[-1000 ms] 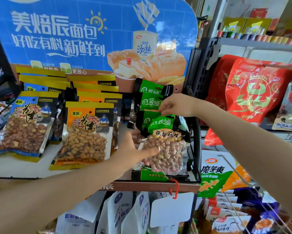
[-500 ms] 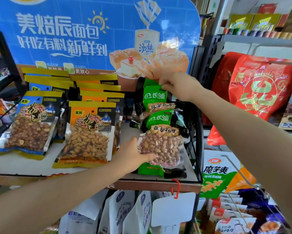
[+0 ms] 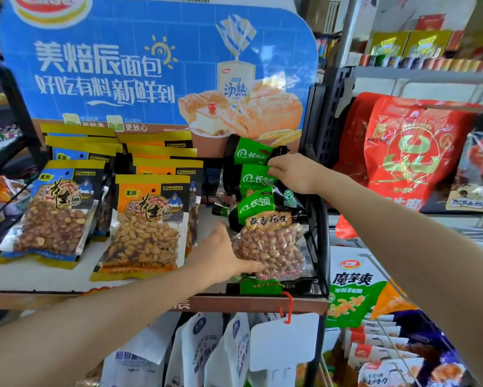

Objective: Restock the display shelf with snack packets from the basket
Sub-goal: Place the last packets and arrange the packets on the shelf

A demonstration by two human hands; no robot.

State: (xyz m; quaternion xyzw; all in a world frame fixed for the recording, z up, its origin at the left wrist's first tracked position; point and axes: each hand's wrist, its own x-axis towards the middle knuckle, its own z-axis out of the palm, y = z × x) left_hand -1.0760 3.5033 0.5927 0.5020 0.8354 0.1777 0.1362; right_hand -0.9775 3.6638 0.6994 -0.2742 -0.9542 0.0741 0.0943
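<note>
Display shelf (image 3: pixel 39 283) with three columns of peanut packets leaning back in overlapping rows beneath a blue bread-advertising backboard (image 3: pixel 156 62). The right-hand column holds green-topped packets; the front green packet (image 3: pixel 268 236) has a green header with white characters, a tan label band below it, and a clear lower panel showing reddish-brown peanuts, ending in a green and black bottom strip. It stands tilted back at the shelf's right end, just inside the black side rail (image 3: pixel 322 247). The left hand (image 3: pixel 223 255) cups this packet's lower left edge, thumb laid across the clear panel, fingers hidden behind. The right hand (image 3: pixel 293 171) pinches the top right corner of a rear green packet (image 3: pixel 251 155) between curled fingers and thumb. To the left stand orange-fronted peanut packets (image 3: pixel 148 224) and blue-fronted peanut packets (image 3: pixel 56 210), both yellow-edged with clear windows. A red plastic hook (image 3: pixel 289 305) hangs from the shelf's front lip, carrying a white tag (image 3: pixel 283 342). Red bags (image 3: pixel 407 152) hang on the neighbouring rack.
</note>
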